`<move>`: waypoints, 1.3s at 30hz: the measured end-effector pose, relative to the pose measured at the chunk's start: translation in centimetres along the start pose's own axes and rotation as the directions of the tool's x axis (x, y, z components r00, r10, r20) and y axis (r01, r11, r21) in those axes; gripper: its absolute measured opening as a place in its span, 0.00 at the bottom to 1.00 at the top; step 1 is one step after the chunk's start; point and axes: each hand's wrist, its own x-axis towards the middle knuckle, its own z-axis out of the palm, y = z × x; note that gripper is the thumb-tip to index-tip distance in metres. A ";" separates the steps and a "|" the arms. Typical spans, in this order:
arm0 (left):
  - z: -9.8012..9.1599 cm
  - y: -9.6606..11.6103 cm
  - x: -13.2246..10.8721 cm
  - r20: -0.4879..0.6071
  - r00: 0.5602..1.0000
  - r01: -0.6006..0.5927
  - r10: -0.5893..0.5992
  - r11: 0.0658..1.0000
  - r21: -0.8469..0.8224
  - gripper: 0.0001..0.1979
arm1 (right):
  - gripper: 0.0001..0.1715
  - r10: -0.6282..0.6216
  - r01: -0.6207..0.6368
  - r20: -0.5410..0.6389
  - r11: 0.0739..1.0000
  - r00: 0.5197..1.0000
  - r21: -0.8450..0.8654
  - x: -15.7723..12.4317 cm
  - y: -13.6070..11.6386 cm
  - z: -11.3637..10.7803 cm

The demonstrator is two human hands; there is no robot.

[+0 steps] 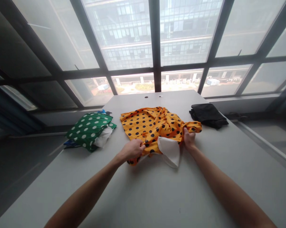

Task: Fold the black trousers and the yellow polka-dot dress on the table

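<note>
Orange dotted garment [149,122] at frame centre; left fingers [140,147] and right fingers [191,136] pinch its sides, seemingly to keep it spread.

A white table [143,196] carries three lots of cloth — between the left hand [133,148] and right hand [189,138] and spreading out beyond them, a rumpled orange dotted garment [145,122] with a white flap [170,150]; left of the grip, a cloth heap [89,129], green with pale dots on top; right of it and farther off — folded black cloth [207,114]
</note>
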 end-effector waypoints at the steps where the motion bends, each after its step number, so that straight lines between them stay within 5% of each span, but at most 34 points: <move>1: -0.3 -0.2 -0.6 0.179 0.982 -0.056 0.066 0.997 -0.060 0.17 | 0.24 0.010 -0.010 -0.001 1.000 1.000 -0.021 -0.3 -0.3 0.0; 2: -0.7 -0.5 -1.2 0.361 0.921 -0.104 0.150 0.984 -0.141 0.19 | 0.23 0.025 -0.025 -0.005 0.999 1.000 -0.045 -0.6 -0.6 -0.1; 4: -1.7 -0.9 -1.7 0.630 0.698 -0.140 0.341 0.928 -0.347 0.19 | 0.20 0.048 -0.047 0.016 0.994 0.999 -0.098 -1.3 -1.3 -0.6; 5: -2.1 -1.1 -1.7 0.691 0.584 -0.120 0.427 0.887 -0.446 0.19 | 0.18 0.054 -0.048 0.043 0.991 0.998 -0.127 -1.7 -1.8 -1.1; 6: -2.4 -1.3 -1.4 0.698 0.514 -0.092 0.499 0.841 -0.533 0.19 | 0.17 0.058 -0.046 0.075 0.987 0.995 -0.154 -2.1 -2.2 -1.8; 7: -2.6 -1.4 -0.8 0.656 0.516 -0.076 0.551 0.792 -0.606 0.20 | 0.16 0.061 -0.042 0.106 0.984 0.992 -0.174 -2.5 -2.6 -2.6; 8: -2.5 -1.5 0.0 0.571 0.588 -0.087 0.572 0.747 -0.659 0.21 | 0.16 0.057 -0.029 0.135 0.979 0.989 -0.202 -2.9 -3.0 -3.5; 10: -1.8 -1.5 2.4 0.284 0.836 -0.174 0.470 0.717 -0.675 0.21 | 0.15 0.024 0.036 0.183 0.947 0.983 -0.320 -3.4 -3.5 -5.8; 11: -1.1 -1.3 3.7 0.114 0.926 -0.210 0.361 0.740 -0.639 0.20 | 0.14 0.007 0.084 0.213 0.906 0.977 -0.414 -3.6 -3.6 -7.0; 12: -0.5 -1.1 5.1 -0.035 0.968 -0.221 0.249 0.775 -0.592 0.18 | 0.13 -0.002 0.138 0.253 0.843 0.968 -0.520 -3.7 -3.7 -8.3; 14: 0.9 -0.4 7.7 -0.203 0.974 -0.193 0.099 0.834 -0.517 0.16 | 0.13 0.031 0.237 0.344 0.667 0.939 -0.707 -3.7 -3.8 -11.0; 19: 3.0 2.0 11.6 -0.283 0.956 -0.207 0.074 0.855 -0.475 0.21 | 0.23 0.356 0.319 0.410 0.287 0.840 -0.903 -3.8 -5.7 -17.7; 22: 3.8 3.6 12.8 -0.277 0.957 -0.216 0.088 0.853 -0.475 0.26 | 0.26 0.271 0.332 0.341 0.080 0.900 -0.940 -3.7 -8.5 -18.9; 25: 4.4 4.7 13.9 -0.232 0.969 -0.194 0.087 0.847 -0.495 0.29 | 0.21 -0.035 0.434 0.435 0.169 0.900 -0.885 -2.5 -10.8 -15.7; 28: 4.7 5.0 14.2 -0.162 0.980 -0.184 0.116 0.838 -0.515 0.31 | 0.18 -0.175 0.644 0.633 0.392 0.754 -0.657 -0.7 -10.9 -8.9; 30: 4.6 4.8 13.7 -0.132 0.978 -0.207 0.162 0.834 -0.512 0.30 | 0.18 -0.177 0.694 0.706 0.450 0.686 -0.562 0.3 -9.9 -3.9; 35: 4.3 3.4 10.1 -0.067 0.942 -0.326 0.330 0.846 -0.423 0.23 | 0.29 -0.028 0.621 0.683 0.445 0.730 -0.645 2.1 -6.8 5.1; 39: 4.4 2.2 6.8 -0.024 0.907 -0.415 0.420 0.884 -0.217 0.14 | 0.13 -0.008 0.573 0.637 0.446 0.771 -0.688 3.1 -5.6 8.2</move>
